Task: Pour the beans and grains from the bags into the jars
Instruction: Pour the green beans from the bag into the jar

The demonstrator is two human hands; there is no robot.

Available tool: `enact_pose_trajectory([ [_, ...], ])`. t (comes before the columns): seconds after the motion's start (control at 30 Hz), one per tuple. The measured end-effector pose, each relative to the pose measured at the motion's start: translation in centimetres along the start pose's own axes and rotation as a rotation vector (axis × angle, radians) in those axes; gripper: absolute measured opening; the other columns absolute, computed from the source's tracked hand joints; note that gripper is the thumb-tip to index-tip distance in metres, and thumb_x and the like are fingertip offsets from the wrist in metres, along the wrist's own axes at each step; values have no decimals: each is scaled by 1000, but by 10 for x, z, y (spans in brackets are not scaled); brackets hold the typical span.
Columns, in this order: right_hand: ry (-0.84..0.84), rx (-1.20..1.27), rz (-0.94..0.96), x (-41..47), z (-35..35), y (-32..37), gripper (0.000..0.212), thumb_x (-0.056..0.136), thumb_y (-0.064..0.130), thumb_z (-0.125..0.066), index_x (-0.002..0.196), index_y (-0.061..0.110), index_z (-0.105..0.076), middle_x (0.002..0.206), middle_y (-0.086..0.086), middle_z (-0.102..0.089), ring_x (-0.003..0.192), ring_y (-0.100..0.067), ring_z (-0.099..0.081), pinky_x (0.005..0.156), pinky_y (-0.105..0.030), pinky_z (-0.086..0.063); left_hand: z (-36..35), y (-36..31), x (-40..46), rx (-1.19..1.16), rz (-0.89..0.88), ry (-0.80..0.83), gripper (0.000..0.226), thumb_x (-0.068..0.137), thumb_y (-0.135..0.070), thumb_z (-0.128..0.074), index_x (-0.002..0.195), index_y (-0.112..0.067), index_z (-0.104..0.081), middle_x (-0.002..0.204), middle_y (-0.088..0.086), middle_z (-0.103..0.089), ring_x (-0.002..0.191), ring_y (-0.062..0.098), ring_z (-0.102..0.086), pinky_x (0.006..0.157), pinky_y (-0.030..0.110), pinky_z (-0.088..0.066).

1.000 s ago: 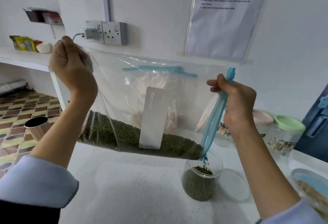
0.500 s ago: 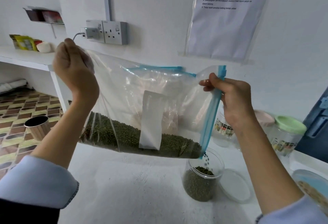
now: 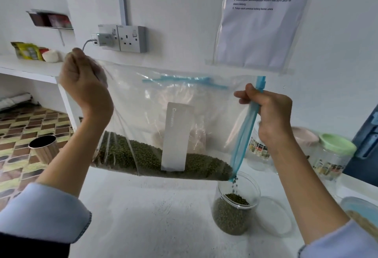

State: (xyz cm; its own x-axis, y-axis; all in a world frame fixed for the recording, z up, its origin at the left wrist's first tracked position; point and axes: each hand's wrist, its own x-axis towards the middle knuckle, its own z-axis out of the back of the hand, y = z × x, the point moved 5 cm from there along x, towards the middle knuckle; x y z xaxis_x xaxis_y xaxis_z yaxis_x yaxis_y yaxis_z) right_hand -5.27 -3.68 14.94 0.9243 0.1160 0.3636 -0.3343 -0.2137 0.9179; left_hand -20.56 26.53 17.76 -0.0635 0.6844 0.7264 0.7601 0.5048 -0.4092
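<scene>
1. White counter (image 3: 155,216) holds a clear jar (image 3: 235,212), half full of green beans.
2. Above it hangs a clear bag (image 3: 143,102), blue-zipped, beans (image 3: 143,157) trickling from its lower corner.
3. Left hand (image 3: 83,86) pinches one corner; right hand (image 3: 272,114) grips the zip.

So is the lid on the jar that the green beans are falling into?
No. The jar stands open-topped under the bag, and a clear lid lies flat on the table beside it.

Green beans (image 3: 155,160), blue zip strip (image 3: 243,135)
</scene>
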Motion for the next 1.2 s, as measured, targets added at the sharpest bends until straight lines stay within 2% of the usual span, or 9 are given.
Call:
enact_pose_trajectory([
  [0.1,32,4,10,1,-2,0,19,85,18,-68,68,14,-72,73,0,-74,68,-12,-65,89,-29,-49,-1,4,-3,9,12,0,39,100,-14,-36,62,-14,-39,42,-10,-39,36,14,-29,38,22,-24],
  [0.23,-27,11,55,0,4,-1,19,87,18,-67,69,14,-72,72,4,-74,67,-9,-64,79,-18,-46,-2,8,-4,35,17,3,40,101,-14,-35,61,-14,-39,41,-13,-41,35,14,-30,37,24,-24],
  [0.33,41,-2,48,-1,1,0,19,86,17,-67,69,12,-72,70,3,-73,67,-8,-64,69,-5,-44,-2,11,-5,50,17,4,40,101,-16,-35,62,-14,-41,42,-13,-42,35,14,-31,37,25,-24],
  [0.47,-51,56,123,-6,8,1,17,87,16,-67,71,12,-73,70,3,-73,66,-9,-63,79,-16,-47,0,12,-4,49,12,-22,41,100,-16,-36,60,-16,-40,41,-13,-42,34,12,-33,37,27,-24],
  [0.77,5,37,121,-15,5,-2,16,87,17,-67,73,11,-73,69,4,-73,72,-11,-67,79,-10,-46,2,13,-8,69,7,-22,40,100,-14,-35,60,-15,-39,39,-13,-41,34,12,-33,37,22,-25],
  [0.83,-59,67,132,-16,9,-2,17,86,17,-67,71,13,-73,70,3,-74,72,-12,-66,84,-17,-48,3,14,-9,72,0,-32,40,100,-13,-35,60,-15,-39,39,-14,-42,34,10,-33,37,22,-26],
  [0.93,-20,55,117,-17,6,-1,17,86,15,-67,72,9,-72,69,3,-73,73,-10,-67,80,-11,-46,9,15,-9,76,4,-34,39,100,-15,-36,61,-15,-41,40,-13,-42,35,10,-34,37,23,-27],
  [1.03,-74,62,138,-18,9,0,17,87,17,-67,72,12,-73,71,3,-74,73,-12,-66,85,-17,-47,10,16,-7,87,15,-46,39,99,-13,-35,61,-14,-40,40,-13,-43,35,10,-34,37,26,-26],
  [1.2,-20,23,115,-18,5,0,16,87,18,-66,74,12,-73,70,4,-73,73,-10,-67,74,-4,-43,7,16,-8,79,11,-43,38,99,-18,-36,62,-14,-41,40,-14,-43,36,10,-35,38,23,-27],
])
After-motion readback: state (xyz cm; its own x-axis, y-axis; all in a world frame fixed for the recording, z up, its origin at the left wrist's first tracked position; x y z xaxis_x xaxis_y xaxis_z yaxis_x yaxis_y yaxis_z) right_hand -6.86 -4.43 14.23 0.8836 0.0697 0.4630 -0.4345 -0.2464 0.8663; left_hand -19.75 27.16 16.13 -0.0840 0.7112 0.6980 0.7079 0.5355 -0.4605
